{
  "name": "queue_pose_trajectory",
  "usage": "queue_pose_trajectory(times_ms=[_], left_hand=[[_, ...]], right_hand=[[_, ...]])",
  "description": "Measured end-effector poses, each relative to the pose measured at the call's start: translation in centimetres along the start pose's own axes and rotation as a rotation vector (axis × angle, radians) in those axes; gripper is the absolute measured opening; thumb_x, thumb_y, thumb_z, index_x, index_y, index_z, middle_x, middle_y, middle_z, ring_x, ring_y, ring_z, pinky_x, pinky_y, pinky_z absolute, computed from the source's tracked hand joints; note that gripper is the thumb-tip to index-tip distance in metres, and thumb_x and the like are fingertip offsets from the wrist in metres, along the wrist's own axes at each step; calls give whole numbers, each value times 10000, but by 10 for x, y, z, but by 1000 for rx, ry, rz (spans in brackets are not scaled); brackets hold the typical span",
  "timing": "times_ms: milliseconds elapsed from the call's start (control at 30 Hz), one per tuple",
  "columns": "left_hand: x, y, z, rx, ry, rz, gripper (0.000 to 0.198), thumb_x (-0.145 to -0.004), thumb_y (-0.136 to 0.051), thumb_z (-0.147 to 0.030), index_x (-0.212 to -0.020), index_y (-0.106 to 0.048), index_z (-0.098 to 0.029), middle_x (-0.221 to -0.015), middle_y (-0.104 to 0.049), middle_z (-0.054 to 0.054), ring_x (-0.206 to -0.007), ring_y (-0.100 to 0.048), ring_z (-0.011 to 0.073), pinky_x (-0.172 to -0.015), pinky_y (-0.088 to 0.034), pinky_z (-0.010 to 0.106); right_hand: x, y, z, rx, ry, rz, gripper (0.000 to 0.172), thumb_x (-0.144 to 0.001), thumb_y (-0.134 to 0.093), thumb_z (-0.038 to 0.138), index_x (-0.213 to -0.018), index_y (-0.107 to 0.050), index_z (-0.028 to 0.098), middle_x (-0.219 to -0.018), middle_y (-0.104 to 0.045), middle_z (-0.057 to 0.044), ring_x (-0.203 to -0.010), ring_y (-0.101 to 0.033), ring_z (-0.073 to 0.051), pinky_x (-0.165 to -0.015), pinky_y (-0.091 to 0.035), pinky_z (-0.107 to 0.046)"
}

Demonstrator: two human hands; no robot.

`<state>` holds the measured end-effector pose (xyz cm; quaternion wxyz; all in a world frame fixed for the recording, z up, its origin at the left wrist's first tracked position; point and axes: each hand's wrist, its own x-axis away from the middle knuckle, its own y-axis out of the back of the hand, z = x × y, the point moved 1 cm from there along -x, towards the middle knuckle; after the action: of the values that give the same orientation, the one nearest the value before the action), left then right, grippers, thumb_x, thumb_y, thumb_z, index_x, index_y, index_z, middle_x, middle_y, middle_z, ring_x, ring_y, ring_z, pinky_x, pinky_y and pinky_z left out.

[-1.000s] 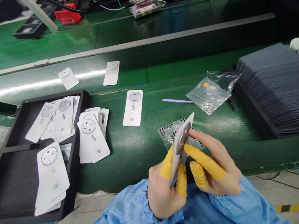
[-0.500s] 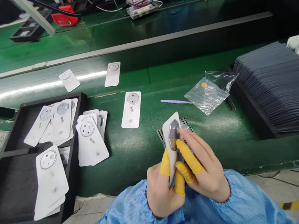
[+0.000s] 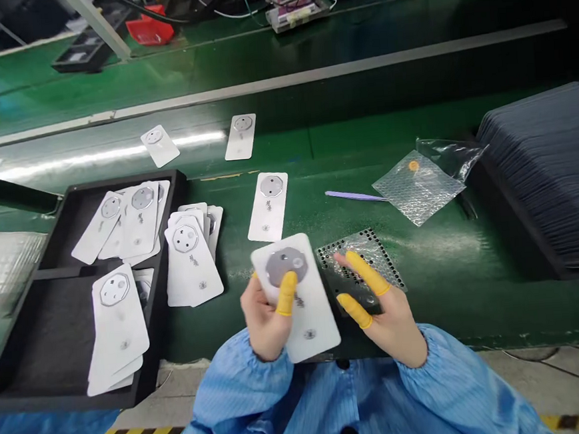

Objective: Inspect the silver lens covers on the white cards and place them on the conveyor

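Observation:
My left hand (image 3: 266, 316) grips a white card with a grey octagonal piece (image 3: 296, 297), held face up over the green table's front edge, its yellow-capped thumb pressing on the grey piece. My right hand (image 3: 376, 304) is off the card, fingers spread, two of them in yellow cots, resting on a clear sheet of black dots (image 3: 357, 258). Blue sleeves cover both arms.
A black tray (image 3: 52, 329) at left holds several white cards; a fanned pile (image 3: 192, 251) and a single card (image 3: 268, 206) lie beside it. Two cards (image 3: 241, 137) lie on the belt behind. Purple tweezers (image 3: 355, 196), a bubble bag (image 3: 417, 187) and a dark sheet stack (image 3: 551, 169) sit right.
The card has turned from edge-on to face up and shifted left in my left hand. My right hand has let go of it and moved onto the dotted sheet.

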<state>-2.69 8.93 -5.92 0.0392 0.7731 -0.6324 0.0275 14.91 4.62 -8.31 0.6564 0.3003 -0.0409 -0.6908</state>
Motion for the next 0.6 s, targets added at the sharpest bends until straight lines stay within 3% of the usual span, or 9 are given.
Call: queue_pose_trajectory(times_ms=[100, 167, 233, 300, 367, 433, 533, 600], left_hand=[[-15, 29, 7, -165, -64, -121, 373, -728, -735, -432, -918, -627, -129, -760, -713, 59, -660, -691, 206, -574, -562, 273], [-23, 42, 10, -286, -137, -135, 475, -732, -730, -438, -1072, -597, -134, -1014, -697, 121, -961, -676, 276, -816, -563, 366], [-27, 46, 11, -362, -216, -118, 595, -739, -731, -415, -1234, -529, -153, -1282, -582, 154, -1250, -509, 307, -1048, -423, 424], [-24, 41, 12, -362, -205, -9, 492, -776, -695, -398, -1187, -591, -148, -1265, -609, 147, -1251, -515, 305, -1071, -402, 434], [-15, 27, 14, -301, -96, 176, 324, -822, -635, -399, -983, -704, -127, -1042, -724, 139, -1051, -656, 302, -965, -503, 434], [-4, 9, 15, -219, 7, 359, 313, -824, -627, -402, -886, -743, -118, -919, -755, 135, -917, -704, 298, -872, -558, 425], [8, -16, 16, -124, 68, 510, 287, -786, -676, -355, -942, -746, -125, -958, -754, 131, -908, -710, 285, -834, -579, 403], [10, -26, 16, -105, 72, 512, 233, -784, -675, -303, -920, -750, -130, -940, -759, 125, -880, -718, 265, -813, -588, 385]], right_hand=[[11, 0, -20, 276, 119, 70, 438, -833, -621, 124, -1261, -544, 179, -1363, -530, -152, -1334, -423, -297, -1038, -429, -577], [17, 0, -30, 339, 165, 87, 320, -843, -584, 79, -1147, -608, 173, -1327, -564, -146, -1331, -426, -304, -1029, -413, -609], [18, 2, -33, 313, 160, 40, 297, -846, -570, 64, -1117, -616, 178, -1261, -617, -129, -1276, -498, -279, -1031, -419, -594], [14, 5, -28, 256, 145, -55, 318, -837, -589, 76, -1131, -613, 193, -1215, -646, -108, -1196, -573, -247, -1028, -446, -552], [9, 9, -19, 211, 147, -135, 370, -822, -608, 80, -1165, -605, 218, -1207, -645, -86, -1143, -605, -229, -1025, -470, -508], [4, 13, -11, 193, 173, -146, 412, -819, -606, 81, -1193, -594, 253, -1213, -633, -65, -1118, -613, -222, -1014, -495, -463], [2, 20, -2, 183, 185, -11, 425, -838, -585, 108, -1227, -562, 279, -1239, -599, -57, -1105, -610, -224, -956, -546, -416], [1, 23, 1, 161, 177, 86, 395, -864, -551, 130, -1227, -544, 284, -1225, -592, -52, -1085, -618, -216, -893, -585, -384]])
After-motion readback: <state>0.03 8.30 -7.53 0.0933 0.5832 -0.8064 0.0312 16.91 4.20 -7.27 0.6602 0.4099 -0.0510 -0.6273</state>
